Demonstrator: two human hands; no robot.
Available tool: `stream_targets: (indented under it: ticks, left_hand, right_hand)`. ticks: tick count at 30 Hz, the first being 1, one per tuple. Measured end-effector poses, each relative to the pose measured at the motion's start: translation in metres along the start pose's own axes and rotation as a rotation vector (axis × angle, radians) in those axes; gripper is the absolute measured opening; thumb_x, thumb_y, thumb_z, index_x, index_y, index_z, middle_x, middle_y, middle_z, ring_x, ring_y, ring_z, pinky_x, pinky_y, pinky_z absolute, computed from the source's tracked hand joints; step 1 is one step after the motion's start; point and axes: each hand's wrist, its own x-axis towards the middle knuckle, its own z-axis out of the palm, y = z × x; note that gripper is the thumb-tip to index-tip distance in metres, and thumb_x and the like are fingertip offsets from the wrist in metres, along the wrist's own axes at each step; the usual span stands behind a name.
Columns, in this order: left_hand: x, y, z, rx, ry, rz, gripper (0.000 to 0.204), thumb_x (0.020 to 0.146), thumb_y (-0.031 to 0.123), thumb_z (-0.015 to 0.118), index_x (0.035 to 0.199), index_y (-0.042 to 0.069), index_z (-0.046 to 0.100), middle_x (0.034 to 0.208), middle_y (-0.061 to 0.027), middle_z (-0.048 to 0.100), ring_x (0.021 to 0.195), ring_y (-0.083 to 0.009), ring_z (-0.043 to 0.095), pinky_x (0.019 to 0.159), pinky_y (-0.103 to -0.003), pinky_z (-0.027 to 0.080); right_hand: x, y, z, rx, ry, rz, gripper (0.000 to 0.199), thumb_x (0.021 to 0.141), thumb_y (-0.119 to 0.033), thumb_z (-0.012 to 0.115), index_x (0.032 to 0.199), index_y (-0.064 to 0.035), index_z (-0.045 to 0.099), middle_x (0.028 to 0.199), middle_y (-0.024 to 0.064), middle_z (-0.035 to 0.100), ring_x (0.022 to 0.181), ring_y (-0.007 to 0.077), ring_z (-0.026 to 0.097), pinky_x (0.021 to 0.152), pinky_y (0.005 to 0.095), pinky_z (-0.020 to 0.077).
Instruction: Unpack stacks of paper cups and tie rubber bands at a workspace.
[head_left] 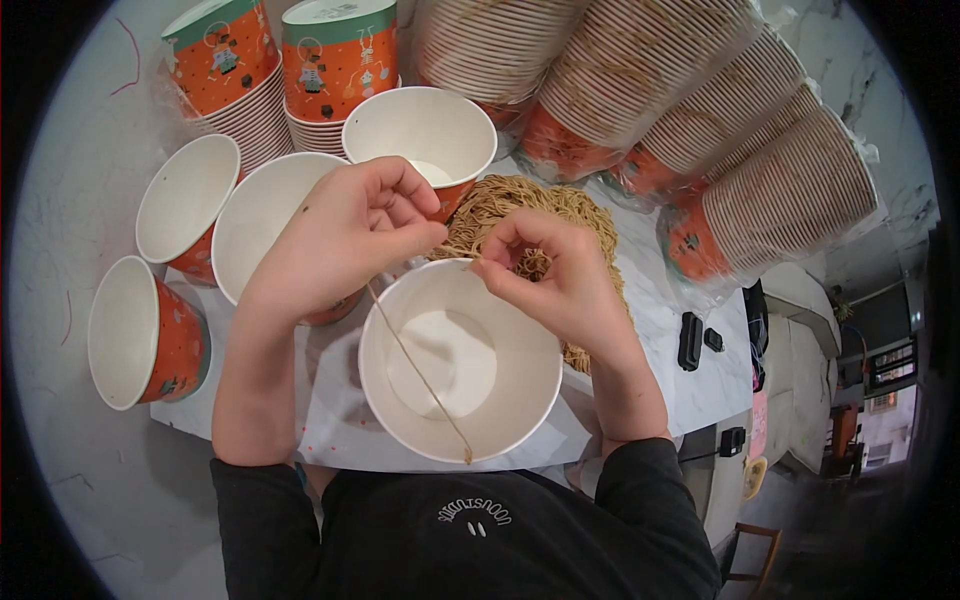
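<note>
A white-lined paper tub (540,400) with a wide round mouth stands right in front of me at the table's near side. Over its mouth, a thin tan cord (418,368) slants down to a small knot or tuft at the near rim. My left hand (365,225) is closed above the tub's left rim, with the cord running down from beneath it. At the far rim, my right hand (545,270) pinches a bit of the cord between thumb and forefinger. Behind both hands lies a heap of the same tan cords (590,225), partly covered by the right hand.
More orange paper tubs (128,335) stand or lean at the left and behind. Upturned stacks (335,65) rise at the back left. Large plastic-wrapped stacks of tubs (790,210) fill the back right. Two small black objects (690,340) lie on the marbled table (722,385) at the right.
</note>
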Motion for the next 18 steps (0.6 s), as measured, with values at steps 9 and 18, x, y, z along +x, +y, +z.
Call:
stream_targets:
  ticks: [9,18]
  left_hand:
    - [-0.011,0.014,0.0,-0.001,-0.142,-0.042,0.02,0.092,0.009,0.07,0.108,0.001,0.061,0.082,0.0025,0.063,0.064,0.0015,0.055,0.054,-0.014,0.041]
    - [-0.013,0.015,0.017,-0.179,-0.073,0.061,0.016,0.094,0.008,0.069,0.105,0.003,0.059,0.085,-0.0001,0.065,0.059,0.001,0.052,0.05,-0.014,0.039]
  right_hand:
    - [0.004,0.0,0.002,-0.041,0.02,-0.116,0.017,0.081,-0.008,0.077,0.092,0.0009,0.068,0.089,0.0089,0.067,0.081,0.0187,0.067,0.071,0.0308,0.0549]
    - [0.004,0.003,0.012,0.05,0.137,-0.301,0.013,0.081,0.002,0.077,0.092,0.0005,0.071,0.09,0.0068,0.067,0.084,0.016,0.065,0.074,0.0289,0.0515]
